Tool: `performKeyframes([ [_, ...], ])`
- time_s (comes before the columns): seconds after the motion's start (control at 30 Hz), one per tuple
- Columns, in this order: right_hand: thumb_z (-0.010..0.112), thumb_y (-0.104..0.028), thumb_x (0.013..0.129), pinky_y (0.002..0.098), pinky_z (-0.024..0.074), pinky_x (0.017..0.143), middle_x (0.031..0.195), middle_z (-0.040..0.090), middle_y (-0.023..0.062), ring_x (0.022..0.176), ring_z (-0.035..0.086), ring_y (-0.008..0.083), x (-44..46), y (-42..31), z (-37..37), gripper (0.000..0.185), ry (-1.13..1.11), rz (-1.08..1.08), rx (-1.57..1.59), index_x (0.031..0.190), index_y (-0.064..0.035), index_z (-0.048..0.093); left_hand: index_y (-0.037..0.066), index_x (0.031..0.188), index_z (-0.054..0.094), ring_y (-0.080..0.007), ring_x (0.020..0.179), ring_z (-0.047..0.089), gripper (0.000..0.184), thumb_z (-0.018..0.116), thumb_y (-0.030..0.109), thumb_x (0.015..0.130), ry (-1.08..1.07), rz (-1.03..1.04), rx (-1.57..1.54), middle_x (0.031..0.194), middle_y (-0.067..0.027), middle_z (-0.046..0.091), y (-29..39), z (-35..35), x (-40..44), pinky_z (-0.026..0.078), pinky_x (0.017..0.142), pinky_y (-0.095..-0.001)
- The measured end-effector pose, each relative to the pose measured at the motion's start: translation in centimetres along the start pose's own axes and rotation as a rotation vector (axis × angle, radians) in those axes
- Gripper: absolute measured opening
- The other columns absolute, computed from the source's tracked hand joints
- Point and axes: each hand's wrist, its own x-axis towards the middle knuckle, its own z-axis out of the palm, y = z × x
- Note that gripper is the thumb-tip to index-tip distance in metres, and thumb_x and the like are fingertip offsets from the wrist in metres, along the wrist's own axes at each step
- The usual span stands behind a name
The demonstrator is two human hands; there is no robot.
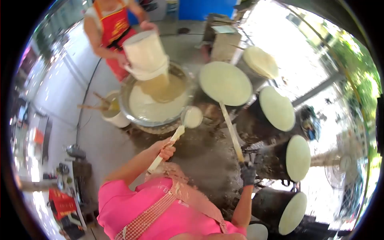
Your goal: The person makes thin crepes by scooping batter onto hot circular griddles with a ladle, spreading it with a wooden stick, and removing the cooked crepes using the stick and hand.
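My left hand (165, 150) is closed round the long pale handle of a ladle (176, 134). Pale batter (194, 117) fills the ladle's bowl, which is just outside the near right rim of a large metal basin (138, 121). In a dark glove, my right hand (248, 174) grips a long pale stick (232, 134). The stick's far end meets the near edge of a round griddle (226, 83) covered in a pale layer; I cannot tell whether the two are joined. Pale liquid lies in the basin, with a browner patch at its far right.
A co-worker in a red apron (116, 28) tips a white bucket (146, 56) over the basin. Several pale-topped round griddles (277, 109) on dark drums curve down my right. A smaller bucket (116, 119) with wooden handles stands left of the basin. Cardboard boxes (225, 46) stand behind.
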Motion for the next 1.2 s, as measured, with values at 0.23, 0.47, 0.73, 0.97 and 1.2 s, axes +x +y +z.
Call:
performKeyframes([
  [0.23,0.058,-0.045,0.072,0.0431,0.0439,0.063,0.073,0.060,0.0181,0.069,0.058,0.0341,11.4,-22.4,18.4,0.041,-0.330,-0.320,-0.879,0.081,-0.0052,0.063,0.020,0.111,0.042,-0.0071,0.037,0.030,0.028,0.043,0.013,0.084,0.341,0.354,0.258,0.057,0.0003,0.037,14.3,-8.8,-4.5,0.026,0.030,-0.0175],
  [0.47,0.052,-0.035,0.076,0.0383,0.0456,0.058,0.071,0.059,0.0140,0.066,0.057,0.0283,13.0,-24.5,31.8,0.030,-0.600,-0.507,-0.920,0.084,-0.0068,0.057,0.012,0.089,0.045,-0.0071,0.034,0.030,0.013,0.050,0.017,0.079,0.900,0.169,0.455,0.051,0.0011,0.037,25.1,-29.9,4.5,0.028,0.030,-0.0177],
  [0.73,0.055,-0.047,0.075,0.0412,0.0452,0.055,0.063,0.057,0.0183,0.058,0.056,0.0342,2.3,-17.4,30.2,0.045,-0.431,-0.203,-0.891,0.078,-0.0026,0.059,0.014,0.080,0.044,-0.0054,0.033,0.026,0.011,0.051,0.021,0.082,0.578,0.117,-0.272,0.050,0.0024,0.033,24.0,-15.4,-1.1,0.023,0.027,-0.0183],
  [0.97,0.062,-0.037,0.074,0.0387,0.0437,0.050,0.063,0.058,0.0171,0.055,0.056,0.0329,-0.8,-25.1,22.8,0.035,-0.006,-0.445,-0.520,0.078,-0.0022,0.059,0.018,0.083,0.040,-0.0021,0.037,0.023,0.008,0.048,0.018,0.083,0.284,0.361,0.185,0.055,0.0039,0.029,20.9,9.5,-12.6,0.017,0.028,-0.0153],
  [1.2,0.065,-0.021,0.074,0.0285,0.0445,0.053,0.061,0.059,0.0112,0.051,0.055,0.0178,4.6,-37.8,16.6,0.022,0.373,-0.741,0.078,0.080,-0.0012,0.062,0.021,0.116,0.035,-0.0042,0.036,0.024,0.033,0.045,0.019,0.085,0.207,0.819,0.928,0.055,0.0028,0.029,20.8,23.6,-20.6,0.019,0.028,-0.0195],
])
